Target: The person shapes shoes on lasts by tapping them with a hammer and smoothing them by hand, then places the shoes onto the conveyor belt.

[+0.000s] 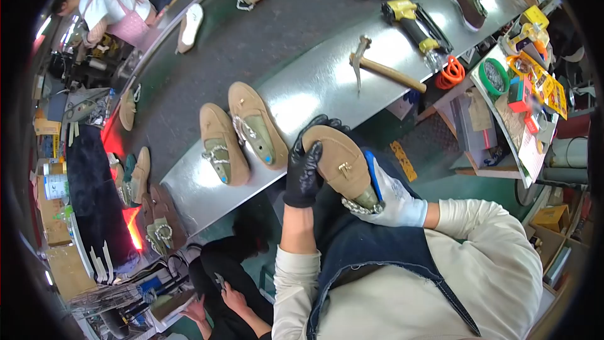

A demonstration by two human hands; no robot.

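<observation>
A tan suede loafer with a small metal ornament on its vamp is held over the near edge of the metal bench. My left hand, in a black glove, grips it around the toe end and side. My right hand, in a white and blue glove, is closed around the heel side; its fingertips are partly hidden behind the shoe. A cord-like bundle hangs at the loafer's heel. Just left of my hands, a matching pair stands on the bench: one loafer and another loafer, both with cords and green linings.
A hammer and a yellow-black air tool with an orange coiled hose lie on the metal bench. More shoes sit on the dark belt. Another person's hands are at lower left; a person stands far left.
</observation>
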